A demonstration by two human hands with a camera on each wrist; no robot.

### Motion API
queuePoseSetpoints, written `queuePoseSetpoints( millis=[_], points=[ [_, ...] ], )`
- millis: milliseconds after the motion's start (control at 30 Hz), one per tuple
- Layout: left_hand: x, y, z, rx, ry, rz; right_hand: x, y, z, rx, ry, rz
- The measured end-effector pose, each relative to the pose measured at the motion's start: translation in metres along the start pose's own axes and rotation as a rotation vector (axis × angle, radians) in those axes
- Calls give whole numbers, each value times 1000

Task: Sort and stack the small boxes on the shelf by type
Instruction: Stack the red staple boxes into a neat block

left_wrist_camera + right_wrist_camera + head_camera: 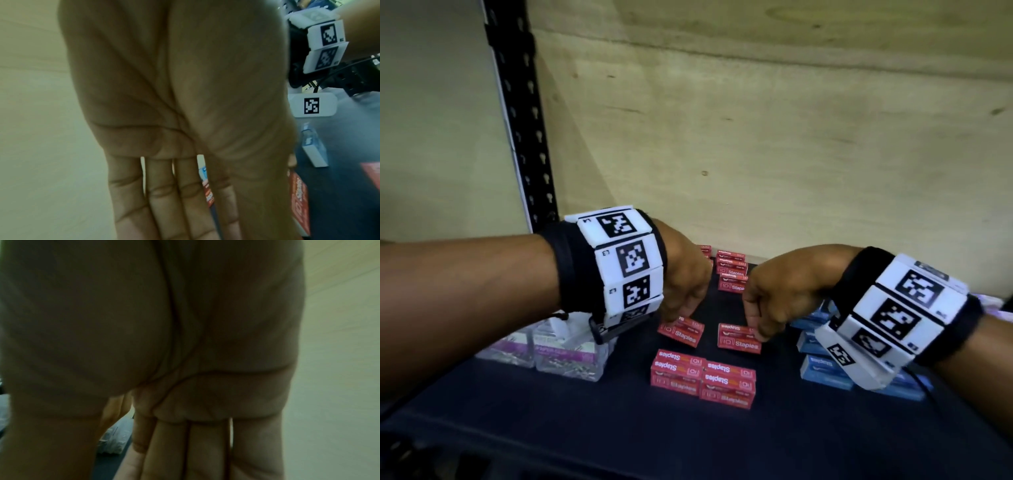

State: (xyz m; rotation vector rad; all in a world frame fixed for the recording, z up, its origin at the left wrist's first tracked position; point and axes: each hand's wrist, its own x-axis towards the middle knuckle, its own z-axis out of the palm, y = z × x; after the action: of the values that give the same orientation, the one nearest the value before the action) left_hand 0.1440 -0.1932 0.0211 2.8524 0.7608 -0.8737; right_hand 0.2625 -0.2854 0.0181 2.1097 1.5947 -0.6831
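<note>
Staple boxes: left hand [685, 284] fingertips touch one box [681, 331]; right hand [774, 294] fingertips touch another [739, 338]; whether either grasps is indeterminable.

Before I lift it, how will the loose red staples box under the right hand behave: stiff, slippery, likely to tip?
The small red cardboard staples box looks rigid and flat-sided, so probably stiff and stable. Lying on its broad face on the dark shelf, it shouldn't roll or tip. The right hand touches it; printed card may slide a bit.
</note>
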Motion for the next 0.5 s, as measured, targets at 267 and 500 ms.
queuePoseSetpoints(
  millis=[267, 500],
  points=[
    [-15, -7, 16, 31, 0, 61, -24, -1, 18, 19, -22, -49],
    [-22, -14, 22, -7, -48, 102, -33, -3, 22, 18, -23, -96]
  ],
)
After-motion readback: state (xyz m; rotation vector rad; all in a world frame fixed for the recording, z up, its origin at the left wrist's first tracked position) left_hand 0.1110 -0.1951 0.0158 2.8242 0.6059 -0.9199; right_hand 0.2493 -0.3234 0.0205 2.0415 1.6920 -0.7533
